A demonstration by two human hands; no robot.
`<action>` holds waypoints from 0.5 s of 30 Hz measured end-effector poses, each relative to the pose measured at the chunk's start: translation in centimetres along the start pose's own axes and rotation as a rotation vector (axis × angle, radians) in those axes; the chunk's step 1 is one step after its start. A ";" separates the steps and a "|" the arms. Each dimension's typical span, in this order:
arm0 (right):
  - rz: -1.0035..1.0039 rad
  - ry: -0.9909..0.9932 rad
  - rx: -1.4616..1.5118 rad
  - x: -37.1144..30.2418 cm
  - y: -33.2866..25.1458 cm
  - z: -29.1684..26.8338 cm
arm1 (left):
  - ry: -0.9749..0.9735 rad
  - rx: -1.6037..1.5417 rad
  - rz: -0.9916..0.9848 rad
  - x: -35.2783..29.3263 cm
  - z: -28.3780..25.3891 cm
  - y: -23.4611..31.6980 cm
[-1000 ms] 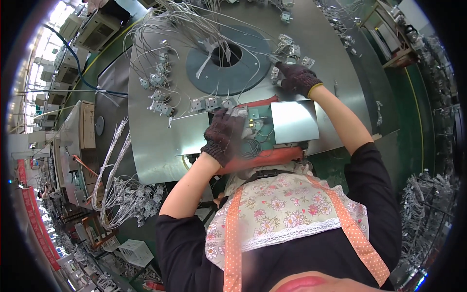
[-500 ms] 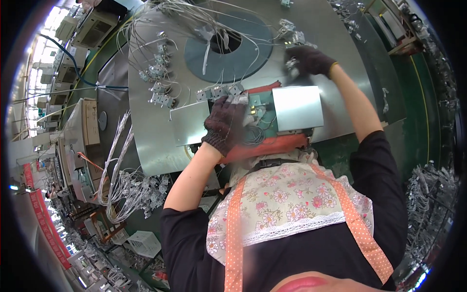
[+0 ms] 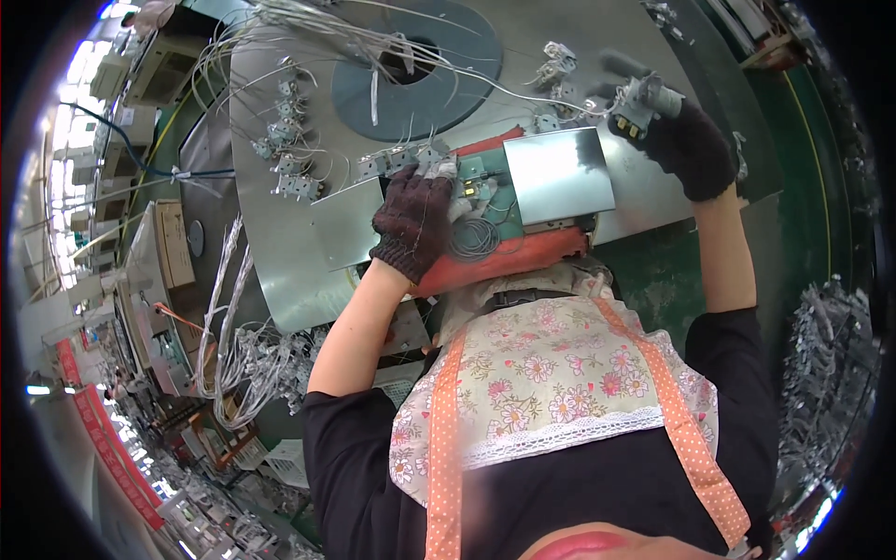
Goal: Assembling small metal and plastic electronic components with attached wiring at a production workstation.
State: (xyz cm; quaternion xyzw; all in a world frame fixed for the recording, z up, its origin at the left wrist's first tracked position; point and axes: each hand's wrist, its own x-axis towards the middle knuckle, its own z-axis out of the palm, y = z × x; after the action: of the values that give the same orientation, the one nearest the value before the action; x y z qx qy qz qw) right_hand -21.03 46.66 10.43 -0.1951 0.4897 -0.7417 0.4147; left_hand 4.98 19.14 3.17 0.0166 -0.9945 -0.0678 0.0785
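At the right of the table my right hand [image 3: 689, 149], in a dark knit glove, is raised with its fingers closed on a small grey metal part with brass-coloured terminals [image 3: 635, 110]. A pale wire [image 3: 523, 93] runs toward that part from the left. My left hand [image 3: 413, 217], gloved too with pale-covered fingertips, lies over the left side of a green work fixture [image 3: 504, 201]. Its fingers point forward and its thumb is apart from them. Beside the thumb are a small part with brass-coloured contacts [image 3: 474, 189] and a coil of thin grey wire [image 3: 476, 239].
Silvery plates flank the fixture on the left [image 3: 347, 227] and right [image 3: 560, 179]. A red padded strip [image 3: 504, 267] runs along its near edge. Beyond lies a grey disc [image 3: 355, 98] under loose wires. Several wired metal parts [image 3: 297, 177] sit at left; a wire bundle [image 3: 219, 308] hangs below.
My right hand has moved right and toward me from the cluster of parts, with the metal part now plainly in its fingers. My left hand stays on the fixture. The whole view has shifted slightly.
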 end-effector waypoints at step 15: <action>-0.173 -0.544 0.431 -4.7 -0.4 6.9 | 0.002 0.027 0.016 0.0 1.0 -0.5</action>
State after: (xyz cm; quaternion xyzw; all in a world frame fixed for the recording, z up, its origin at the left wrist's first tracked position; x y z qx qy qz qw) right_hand -13.70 46.64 14.43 -0.3344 0.1752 -0.7812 0.4971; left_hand 4.81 18.76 2.14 0.0099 -0.9953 -0.0539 0.0798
